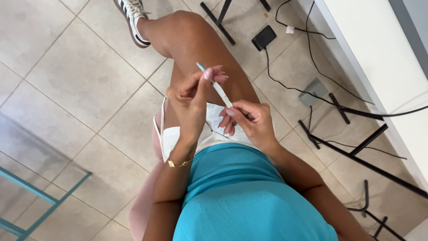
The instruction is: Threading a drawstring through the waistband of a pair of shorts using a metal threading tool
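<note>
Thin white stick w/ blue tip [218, 87] held over lap, long axis slanting up-left to down-right btwn 2 hands: left hand [192, 96] pinching upper end, right hand [249, 118] pinching lower end, prob. nearer body.

Black cables [285, 85] on tiled floor [80, 85]
</note>
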